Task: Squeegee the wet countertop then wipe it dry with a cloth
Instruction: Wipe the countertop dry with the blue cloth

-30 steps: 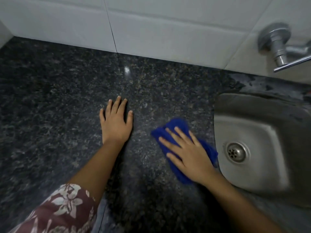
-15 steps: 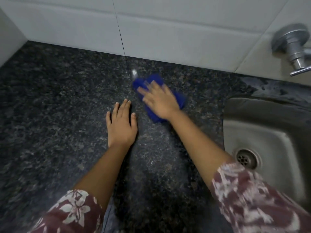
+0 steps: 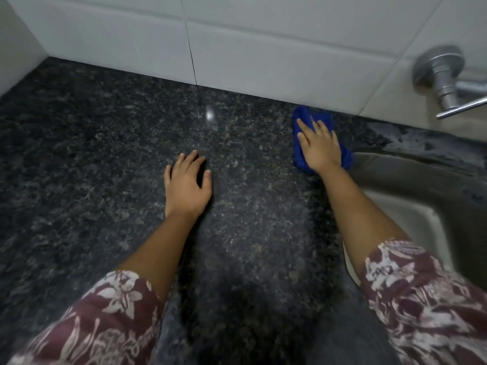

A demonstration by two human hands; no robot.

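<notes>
Because the blue cloth (image 3: 300, 143) lies close to the sink (image 3: 411, 180) edge, it may slip in, or miss the wet strip at 2 o'clock. The right hand (image 3: 320, 148) presses it flat, fingers spread, near the wall; the left hand (image 3: 187, 185) rests empty and spread on the table (image 3: 79, 167), at 9 o'clock from it

A home kitchen: a dark speckled granite tabletop (image 3: 105, 167) runs up to a white tiled wall (image 3: 263, 48), a stainless steel sink (image 3: 411, 185) is sunk into it at the right, and a metal wall tap (image 3: 445, 83) sits above.
</notes>
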